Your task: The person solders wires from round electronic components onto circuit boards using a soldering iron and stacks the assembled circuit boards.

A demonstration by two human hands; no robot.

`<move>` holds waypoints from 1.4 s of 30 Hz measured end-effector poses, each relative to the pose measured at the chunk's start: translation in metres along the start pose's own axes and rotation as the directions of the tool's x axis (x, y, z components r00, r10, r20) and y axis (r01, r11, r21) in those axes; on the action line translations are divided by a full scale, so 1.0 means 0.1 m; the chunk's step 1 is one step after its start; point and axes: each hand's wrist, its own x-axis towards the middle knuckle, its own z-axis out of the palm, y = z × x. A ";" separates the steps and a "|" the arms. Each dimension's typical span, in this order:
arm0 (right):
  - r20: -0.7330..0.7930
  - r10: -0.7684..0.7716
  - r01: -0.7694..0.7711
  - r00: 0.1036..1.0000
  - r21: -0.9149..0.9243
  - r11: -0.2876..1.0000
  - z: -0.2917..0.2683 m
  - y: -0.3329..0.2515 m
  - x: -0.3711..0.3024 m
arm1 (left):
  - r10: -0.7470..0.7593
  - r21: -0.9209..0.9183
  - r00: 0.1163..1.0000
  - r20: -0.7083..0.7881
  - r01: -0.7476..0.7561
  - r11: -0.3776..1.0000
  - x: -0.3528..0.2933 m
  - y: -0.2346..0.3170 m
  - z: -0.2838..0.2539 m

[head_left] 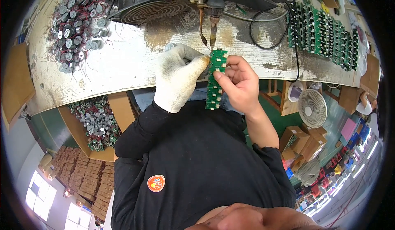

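My right hand (238, 82), bare, grips a long green circuit board (214, 91) by its right edge, thumb on its face. The board stands nearly upright in the picture, with small white connectors along it. My left hand (177, 74), in a white work glove, is closed in a pinch at the board's upper left edge; what lies between its fingertips is too small to make out. A round grey part (169, 47) shows just beyond the glove's knuckles. Above the board's top end, a soldering iron (214, 22) points down, its tip close to the pinching fingers.
Many round grey parts with red wires (74, 28) are heaped at the left of the worn table (123, 61). A black fan housing (150, 8) stands at the back. Rows of green boards (323, 32) lie at right. A carton of parts (96, 123) sits below left.
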 end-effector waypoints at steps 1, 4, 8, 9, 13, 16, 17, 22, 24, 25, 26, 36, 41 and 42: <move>0.003 -0.002 0.002 1.000 -0.003 1.000 0.01 -0.01 0.00 | 0.012 -0.015 1.000 -0.003 -0.012 1.000 0.00 -0.01 -0.01; 0.006 0.009 -0.009 1.000 0.004 1.000 0.05 -0.04 0.01 | 0.023 -0.045 0.999 -0.023 -0.024 0.999 -0.01 -0.02 -0.03; -0.101 0.033 -0.036 0.994 -0.024 0.999 -0.05 -0.05 0.00 | 0.130 -0.019 0.991 -0.019 -0.131 0.991 0.02 -0.10 -0.13; -0.133 -0.012 0.004 0.991 -0.060 0.998 -0.08 -0.04 0.01 | 0.166 -0.069 0.984 -0.065 -0.170 0.983 0.03 -0.16 -0.16; -0.105 -0.058 0.056 0.993 -0.022 0.998 -0.17 -0.05 0.07 | 0.541 0.415 0.783 -0.307 -0.401 0.816 0.05 -0.26 -0.62; -0.071 -0.073 0.072 0.995 -0.017 0.997 -0.23 0.03 0.07 | 0.495 0.511 0.676 -0.545 -0.200 0.836 0.02 -0.16 -0.93; -0.056 -0.067 0.067 0.996 -0.006 0.998 -0.23 0.02 0.08 | 0.507 0.549 0.633 -0.585 -0.151 0.822 0.03 -0.13 -1.02; 0.006 -0.064 0.064 0.998 -0.007 0.998 -0.20 0.00 0.11 | 0.631 0.727 0.581 -0.513 -0.097 0.680 0.13 -0.10 -1.34; 0.013 -0.058 0.058 0.998 -0.011 0.998 -0.20 0.00 0.12 | 0.654 0.744 0.558 -0.511 -0.094 0.662 0.13 -0.10 -1.36; 0.008 -0.050 0.050 0.999 -0.008 0.999 -0.19 0.00 0.12 | 0.676 0.764 0.541 -0.500 -0.091 0.639 0.13 -0.11 -1.36; 0.003 -0.043 0.043 0.999 -0.005 0.999 -0.18 0.00 0.12 | 0.666 0.740 0.511 -0.544 -0.082 0.667 0.08 -0.11 -1.35; 0.013 -0.064 0.064 0.998 -0.009 0.998 -0.21 0.02 0.14 | 0.651 0.601 0.479 -0.589 -0.278 0.749 0.16 -0.01 -1.49; -0.018 -0.097 0.096 0.995 -0.051 0.994 -0.18 0.01 0.12 | 0.619 0.526 0.468 -0.631 -0.328 0.785 0.50 -0.03 -1.43; -0.021 -0.104 0.103 0.994 -0.061 0.993 -0.19 0.03 0.12 | 0.576 0.395 0.460 -0.676 -0.434 0.810 0.52 -0.01 -1.39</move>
